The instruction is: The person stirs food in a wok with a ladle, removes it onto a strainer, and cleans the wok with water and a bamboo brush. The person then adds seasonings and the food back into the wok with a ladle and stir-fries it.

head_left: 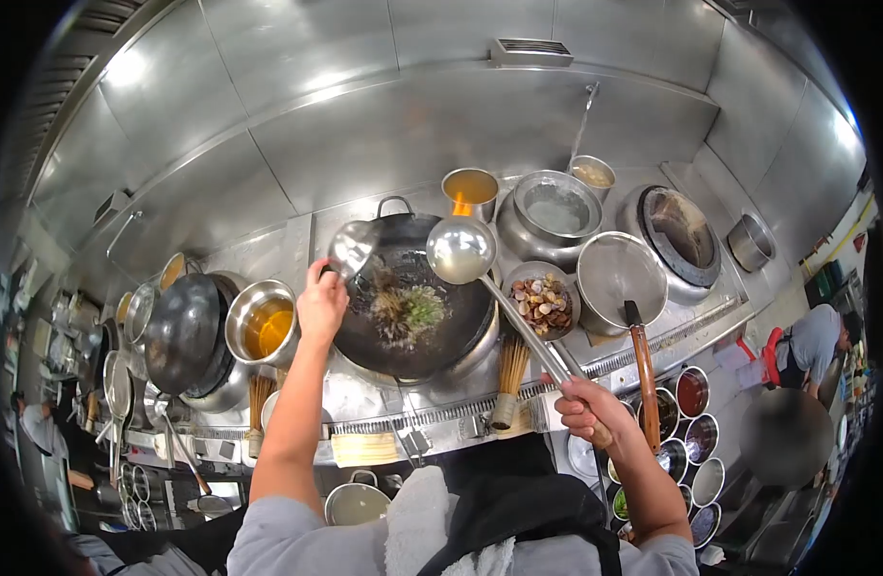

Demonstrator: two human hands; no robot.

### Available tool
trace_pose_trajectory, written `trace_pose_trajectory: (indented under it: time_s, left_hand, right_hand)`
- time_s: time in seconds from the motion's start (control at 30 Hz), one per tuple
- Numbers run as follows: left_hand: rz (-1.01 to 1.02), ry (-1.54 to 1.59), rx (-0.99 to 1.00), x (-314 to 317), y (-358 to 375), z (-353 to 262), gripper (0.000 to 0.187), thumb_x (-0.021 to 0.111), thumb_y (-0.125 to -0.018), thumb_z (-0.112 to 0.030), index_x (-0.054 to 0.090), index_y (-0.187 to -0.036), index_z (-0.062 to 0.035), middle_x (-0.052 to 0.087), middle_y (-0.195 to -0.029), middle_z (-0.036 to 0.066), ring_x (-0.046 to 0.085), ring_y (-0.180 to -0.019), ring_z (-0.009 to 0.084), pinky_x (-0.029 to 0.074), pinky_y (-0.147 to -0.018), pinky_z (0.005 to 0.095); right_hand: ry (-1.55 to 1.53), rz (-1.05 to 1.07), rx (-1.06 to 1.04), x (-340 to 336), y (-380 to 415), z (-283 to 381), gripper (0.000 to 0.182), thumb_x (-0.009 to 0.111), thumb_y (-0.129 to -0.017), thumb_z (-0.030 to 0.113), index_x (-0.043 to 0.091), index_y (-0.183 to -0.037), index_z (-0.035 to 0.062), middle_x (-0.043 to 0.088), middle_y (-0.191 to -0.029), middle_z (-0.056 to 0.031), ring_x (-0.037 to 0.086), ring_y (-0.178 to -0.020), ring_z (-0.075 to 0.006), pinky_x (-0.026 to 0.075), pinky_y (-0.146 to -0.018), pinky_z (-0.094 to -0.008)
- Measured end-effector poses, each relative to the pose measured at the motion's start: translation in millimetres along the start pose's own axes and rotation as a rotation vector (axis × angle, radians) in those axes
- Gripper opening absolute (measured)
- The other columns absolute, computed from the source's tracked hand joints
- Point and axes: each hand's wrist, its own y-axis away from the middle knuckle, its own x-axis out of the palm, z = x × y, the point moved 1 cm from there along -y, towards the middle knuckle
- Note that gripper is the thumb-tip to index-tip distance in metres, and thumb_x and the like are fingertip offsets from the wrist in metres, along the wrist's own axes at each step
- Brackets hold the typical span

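My left hand (pixel 323 305) grips a small shiny metal bowl (pixel 353 247) by its edge, tilted over the left side of a black wok (pixel 460 341). Chopped green and brown pieces (pixel 408 312) lie in the middle of the wok. My right hand (pixel 590 413) is wrapped round the handle of a steel ladle (pixel 460 250), whose round bowl hangs above the wok's right rim. Whether the ladle holds anything is hard to tell. An orange streak shows just behind it, by a pot of amber liquid (pixel 470 180).
Right of the wok stand a bowl of clams (pixel 542 302), a wide strainer (pixel 622 278) with a wooden handle and a pot of water (pixel 558 206). A pot of yellow oil (pixel 261 324) and another wok (pixel 184 331) are to the left. A bamboo brush (pixel 510 379) leans in front.
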Motion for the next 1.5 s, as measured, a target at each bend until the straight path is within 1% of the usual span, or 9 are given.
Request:
trace_pose_trajectory:
  time_s: [0.13,0.2,0.63,0.8,0.87,1.1,1.23,1.3,1.5]
  left_hand:
    - [-0.011,0.419,-0.442,24.9,20.1,66.0,0.02,0.072,-0.095,-0.019,0.067,-0.085,-0.0018,0.069,-0.077,0.01,0.064,-0.07,0.0161,0.052,-0.068,0.034]
    - [0.024,0.66,-0.731,36.2,46.0,62.0,0.019,0.072,-0.096,-0.019,0.069,-0.085,-0.0035,0.067,-0.077,0.002,0.062,-0.072,0.0105,0.051,-0.066,0.0323]
    - [0.355,1.326,-1.26,132.0,104.3,-3.4,0.016,0.07,-0.099,-0.018,0.072,-0.095,-0.0023,0.072,-0.088,0.008,0.07,-0.073,0.0211,0.059,-0.066,0.0408]
    - [0.226,0.614,-0.941,112.2,87.4,-24.6,0.015,0.065,-0.096,-0.018,0.071,-0.094,-0.0041,0.073,-0.097,0.011,0.072,-0.077,0.0284,0.059,-0.068,0.0449]
    - [0.035,-0.207,-0.17,64.3,80.8,-62.7,0.009,0.064,-0.093,-0.015,0.069,-0.095,-0.0079,0.069,-0.116,0.014,0.073,-0.076,0.0377,0.058,-0.068,0.0488]
    - [-0.299,-0.232,-0.118,-67.6,79.7,-103.1,0.008,0.071,-0.091,-0.014,0.065,-0.094,-0.0097,0.061,-0.136,0.013,0.072,-0.076,0.0387,0.059,-0.07,0.0471]
    - [-0.554,-0.003,-0.227,-106.7,185.9,-58.5,0.017,0.068,-0.1,-0.014,0.065,-0.099,0.0022,0.065,-0.124,0.013,0.066,-0.087,0.0205,0.054,-0.078,0.0325]
    - [-0.478,0.368,-0.688,-127.4,280.3,-66.7,0.017,0.066,-0.103,-0.017,0.064,-0.103,0.0001,0.067,-0.095,0.006,0.061,-0.087,0.0144,0.052,-0.078,0.0312]
    - [-0.67,0.966,-1.256,-185.4,623.1,-127.7,0.02,0.058,-0.107,-0.022,0.065,-0.119,-0.0078,0.069,-0.105,0.005,0.068,-0.093,0.0166,0.055,-0.079,0.0344]
  right_hand:
    - [-0.058,0.021,0.047,-21.6,-0.4,0.7,0.037,0.051,-0.11,0.023,0.053,-0.143,0.0068,0.043,-0.07,0.0057,0.039,-0.047,-0.0004,0.034,-0.037,-0.019]
    - [-0.043,0.031,0.072,-25.6,-5.6,3.7,0.036,0.051,-0.11,0.024,0.053,-0.141,0.0075,0.044,-0.071,0.0057,0.038,-0.047,-0.0004,0.033,-0.037,-0.0185]
    - [0.328,0.127,0.047,-22.2,-41.2,7.2,0.039,0.052,-0.11,0.021,0.051,-0.147,0.0099,0.047,-0.071,0.0038,0.039,-0.047,-0.0039,0.034,-0.04,-0.0229]
    - [-0.001,0.25,0.144,-41.7,-56.4,18.4,0.041,0.052,-0.11,0.025,0.05,-0.148,0.0115,0.046,-0.07,0.0042,0.039,-0.047,-0.0041,0.034,-0.039,-0.0211]
    - [-0.041,0.301,0.167,-58.4,-57.6,20.5,0.04,0.051,-0.11,0.026,0.05,-0.147,0.0122,0.046,-0.07,0.0041,0.04,-0.048,-0.0046,0.034,-0.039,-0.0204]
    - [0.186,0.181,0.084,-89.3,-62.4,13.8,0.034,0.056,-0.108,0.026,0.055,-0.14,0.0144,0.046,-0.071,0.005,0.04,-0.049,-0.0044,0.035,-0.042,-0.0224]
    - [-0.048,0.253,0.185,-87.1,-58.4,-0.9,0.034,0.053,-0.11,0.026,0.057,-0.14,0.0132,0.048,-0.071,0.0041,0.042,-0.048,-0.0041,0.035,-0.038,-0.0211]
    - [-0.048,0.269,0.18,-87.3,-59.9,-14.0,0.034,0.056,-0.109,0.028,0.058,-0.139,0.014,0.048,-0.071,0.0047,0.042,-0.048,-0.0036,0.035,-0.038,-0.0211]
    - [-0.109,0.247,0.173,-64.0,-77.9,-63.4,0.029,0.058,-0.108,0.028,0.059,-0.131,0.0109,0.048,-0.071,0.0049,0.043,-0.05,-0.0035,0.037,-0.04,-0.0207]
